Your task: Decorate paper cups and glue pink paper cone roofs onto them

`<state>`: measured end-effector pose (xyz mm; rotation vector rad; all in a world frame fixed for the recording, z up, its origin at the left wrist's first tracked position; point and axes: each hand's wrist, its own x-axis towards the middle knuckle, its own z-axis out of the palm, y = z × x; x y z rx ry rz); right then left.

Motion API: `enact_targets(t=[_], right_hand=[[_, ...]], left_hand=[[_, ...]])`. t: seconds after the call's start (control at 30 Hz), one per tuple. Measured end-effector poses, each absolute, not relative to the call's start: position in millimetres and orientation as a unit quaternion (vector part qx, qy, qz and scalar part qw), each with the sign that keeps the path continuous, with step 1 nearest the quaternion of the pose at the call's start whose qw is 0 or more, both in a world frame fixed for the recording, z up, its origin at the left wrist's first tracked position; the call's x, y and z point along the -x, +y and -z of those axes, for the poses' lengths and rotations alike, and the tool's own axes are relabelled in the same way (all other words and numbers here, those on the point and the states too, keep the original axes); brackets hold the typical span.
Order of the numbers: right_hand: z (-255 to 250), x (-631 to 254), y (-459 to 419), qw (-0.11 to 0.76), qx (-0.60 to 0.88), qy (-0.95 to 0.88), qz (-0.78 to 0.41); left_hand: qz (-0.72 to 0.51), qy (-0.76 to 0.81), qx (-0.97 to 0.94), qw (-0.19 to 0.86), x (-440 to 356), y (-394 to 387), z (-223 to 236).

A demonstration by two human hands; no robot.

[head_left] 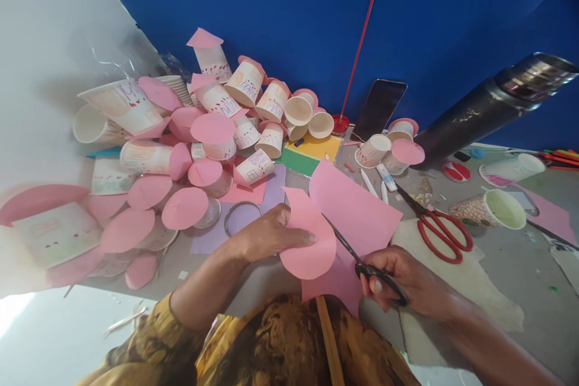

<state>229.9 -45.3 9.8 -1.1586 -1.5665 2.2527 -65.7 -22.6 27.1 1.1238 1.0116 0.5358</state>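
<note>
Left hand (275, 233) pinching rounded pink piece (312, 258), thumb on top; piece overlaps left part of pink sheet (357, 211). Right hand (398, 280) clamped on black scissors (360, 266), over near side of sheet. Risks: paper twisting against blades could nick rim; sheet behind, if caught, gets snipped. Forearm sweeping wide could topple paper-topped cups (147, 157) left of sheet.

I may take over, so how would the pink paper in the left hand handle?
The pink paper probably weighs little: its edge looks thin. It may be fairly stiff, since it spreads nearly flat from the left hand without drooping.
</note>
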Motion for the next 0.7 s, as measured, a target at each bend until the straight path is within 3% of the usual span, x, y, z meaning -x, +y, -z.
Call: enact_targets(t=[0.7], right_hand=[[-3.0, -234.4, -47.9, 0.081, 0.392, -0.528, -0.749]], left_hand=[[-0.229, 0.464, -0.477, 0.711, 70.7, -21.8, -29.6]])
